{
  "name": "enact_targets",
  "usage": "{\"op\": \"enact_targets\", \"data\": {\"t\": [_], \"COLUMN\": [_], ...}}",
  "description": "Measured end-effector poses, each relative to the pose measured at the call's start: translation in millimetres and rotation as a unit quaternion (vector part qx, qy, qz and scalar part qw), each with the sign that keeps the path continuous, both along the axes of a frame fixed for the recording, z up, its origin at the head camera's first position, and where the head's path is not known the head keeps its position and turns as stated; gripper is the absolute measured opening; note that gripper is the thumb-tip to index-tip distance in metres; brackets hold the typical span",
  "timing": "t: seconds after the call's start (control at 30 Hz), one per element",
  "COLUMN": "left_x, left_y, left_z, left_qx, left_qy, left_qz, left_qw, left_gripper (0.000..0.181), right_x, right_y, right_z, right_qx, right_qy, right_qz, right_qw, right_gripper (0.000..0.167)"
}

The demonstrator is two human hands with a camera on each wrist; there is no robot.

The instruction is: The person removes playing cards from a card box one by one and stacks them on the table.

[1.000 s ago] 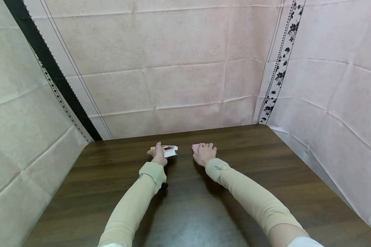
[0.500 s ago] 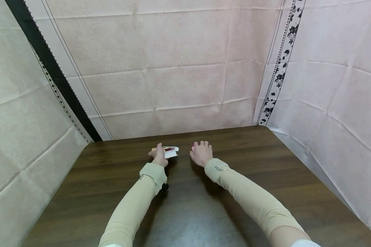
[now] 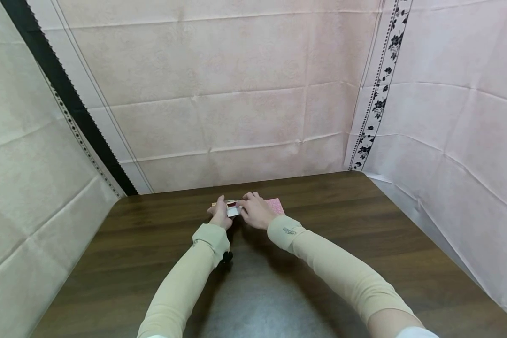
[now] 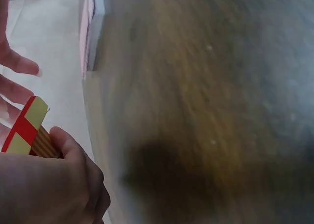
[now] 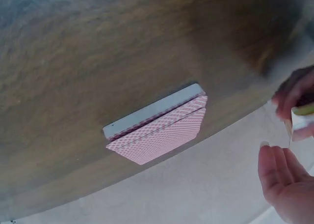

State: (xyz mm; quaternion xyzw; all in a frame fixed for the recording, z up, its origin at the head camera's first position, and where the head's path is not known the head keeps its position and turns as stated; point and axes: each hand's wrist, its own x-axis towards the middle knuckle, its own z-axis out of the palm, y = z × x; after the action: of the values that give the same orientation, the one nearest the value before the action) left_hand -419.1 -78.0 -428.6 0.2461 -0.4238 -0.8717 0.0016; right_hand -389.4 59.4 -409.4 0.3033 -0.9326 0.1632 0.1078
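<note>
My left hand grips the card box, my right hand loose-fingered beside it, the pink-patterned deck farther right

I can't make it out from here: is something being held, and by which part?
The left hand holds the box near the end away from its white flap. The right hand is close to that flap, with no grip visible.

I note a pink-and-white patterned card stack, layers offset, on the brown wood-grain table, right of a red-and-yellow cardboard box in the left hand.
</note>
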Motion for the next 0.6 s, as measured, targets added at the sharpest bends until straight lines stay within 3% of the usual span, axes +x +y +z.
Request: {"op": "enact_targets", "data": {"t": [0.13,0.37,0.6], "left_x": [-0.6,-0.3,0.8], "left_y": [0.9,8.0,5.2], "left_z": [-0.6,5.9,5.9], "left_qx": [-0.007,-0.002,-0.004], "left_qy": [0.003,0.031,0.023], "left_qz": [-0.016,-0.036,-0.048], "left_qw": [0.9998,0.9989,0.9986], "left_gripper": [0.064,0.061,0.056], "right_x": [-1.0,-2.5,-2.6], "right_y": [-1.0,-3.8,-4.7], "right_z": [1.6,0.0,-0.2], "right_qx": [0.011,0.060,0.017], "right_qy": [-0.023,-0.016,0.010], "right_qz": [-0.013,-0.013,-0.007], "right_qw": [0.9996,0.9980,0.9998], "right_gripper": [0.031,0.032,0.027]}}
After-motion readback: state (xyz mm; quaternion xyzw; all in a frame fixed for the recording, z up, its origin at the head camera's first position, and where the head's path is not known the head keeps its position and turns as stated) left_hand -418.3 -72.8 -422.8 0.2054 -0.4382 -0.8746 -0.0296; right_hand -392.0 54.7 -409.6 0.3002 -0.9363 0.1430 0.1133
